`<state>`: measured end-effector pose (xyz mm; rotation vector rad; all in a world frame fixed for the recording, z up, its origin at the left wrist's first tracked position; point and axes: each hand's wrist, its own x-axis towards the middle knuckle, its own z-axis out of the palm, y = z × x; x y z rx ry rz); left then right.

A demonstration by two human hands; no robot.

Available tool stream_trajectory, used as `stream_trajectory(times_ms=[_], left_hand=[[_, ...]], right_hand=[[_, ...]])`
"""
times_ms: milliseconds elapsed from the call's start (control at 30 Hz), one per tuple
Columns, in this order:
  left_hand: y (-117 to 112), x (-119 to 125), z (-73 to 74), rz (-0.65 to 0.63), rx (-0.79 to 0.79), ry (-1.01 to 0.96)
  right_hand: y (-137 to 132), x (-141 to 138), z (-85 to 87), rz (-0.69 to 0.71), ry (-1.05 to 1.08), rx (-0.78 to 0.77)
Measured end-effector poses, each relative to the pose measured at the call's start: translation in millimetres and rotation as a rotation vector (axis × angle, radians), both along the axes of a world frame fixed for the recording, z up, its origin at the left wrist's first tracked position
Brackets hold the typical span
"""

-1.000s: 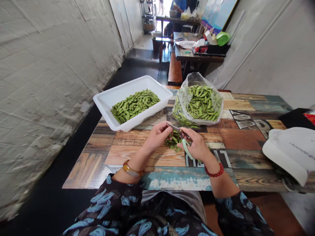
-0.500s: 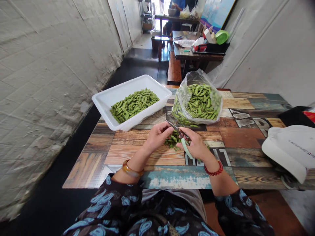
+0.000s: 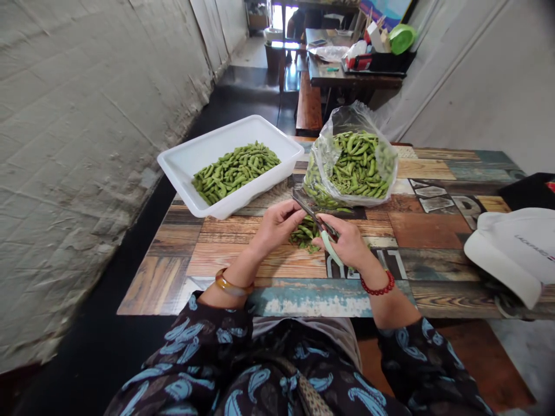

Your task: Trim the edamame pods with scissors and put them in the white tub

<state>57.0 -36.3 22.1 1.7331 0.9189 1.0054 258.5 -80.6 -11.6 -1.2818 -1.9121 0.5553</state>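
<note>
My right hand (image 3: pixel 349 242) is closed on scissors (image 3: pixel 332 248) with pale green handles. Their dark blades point up and to the left, reaching my left fingertips. My left hand (image 3: pixel 275 228) is closed in a pinch, thumb against fingers; whatever is in it is too small or hidden to make out. Between and under the hands lies a small heap of green edamame pods (image 3: pixel 303 234), partly covered. Beyond my right hand, a clear plastic bag (image 3: pixel 323 153) stands open, full of pods (image 3: pixel 358 167). To the left, a white plastic tub (image 3: pixel 217 144) holds many more pods (image 3: pixel 236 171).
Everything rests on a patchwork wood-patterned table (image 3: pixel 234 260). A white cap (image 3: pixel 511 242) lies at the right, near a black object (image 3: pixel 526 189). Farther off are a bench (image 3: pixel 309 107) and another table with a green round thing (image 3: pixel 401 38). A rough wall (image 3: pixel 95 144) runs along the left.
The view has tipped downward, so things sit higher in the picture. Both hands keep nearly the same pose, with the scissor blades still at the left fingertips.
</note>
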Motion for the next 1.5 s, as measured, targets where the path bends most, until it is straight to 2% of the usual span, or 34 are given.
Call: stream_trajectory(times_ms=[167,233,300,467,567,667,733,833,933,1033,1167,1333,1500], left_hand=[[2.3,-0.2,-1.0,-0.019,-0.171,-0.123],[4.0,-0.5,-3.7,-0.024,-0.229,-0.111],[4.6,-0.4,-7.6,-0.026,-0.169,0.028],[0.5,2.6,-20.1,-0.147,0.166,0.512],[-0.6,4.5,-25.5,-0.159,0.232,0.632],[2.0,4.4,-23.5,-0.126,0.219,0.553],[4.6,2.3,-17.2,-0.057,0.157,0.402],[6.8,-2.9,-5.6,0.015,-0.024,0.104],[6.1,-6.4,1.3,-0.013,-0.2,-0.134],[4.7,-6.5,1.6,-0.031,-0.281,-0.239],[4.5,-6.0,-0.8,-0.003,-0.267,-0.248],[4.4,-5.8,0.7,-0.022,-0.161,-0.111],[4.5,-5.3,-0.1,-0.012,-0.139,-0.043]], right_hand=[[4.0,3.1,-1.0,-0.064,0.178,-0.138],[5.8,6.0,-0.4,-0.105,0.295,-0.186],[7.1,8.5,0.2,-0.13,0.391,-0.21],[9.4,9.9,-1.2,-0.123,0.447,-0.232],[10.3,9.0,-3.7,-0.112,0.455,-0.244],[10.2,8.9,-5.3,-0.104,0.448,-0.232],[9.4,9.1,-4.8,-0.098,0.411,-0.211],[7.4,8.5,-1.5,-0.073,0.311,-0.194],[5.3,6.3,2.4,-0.046,0.192,-0.176],[4.1,3.9,3.2,-0.017,0.102,-0.125],[3.7,2.3,0.1,0.03,0.024,-0.085],[3.3,1.5,-0.7,0.048,-0.008,-0.061],[3.3,1.2,2.0,0.056,-0.042,-0.039]])
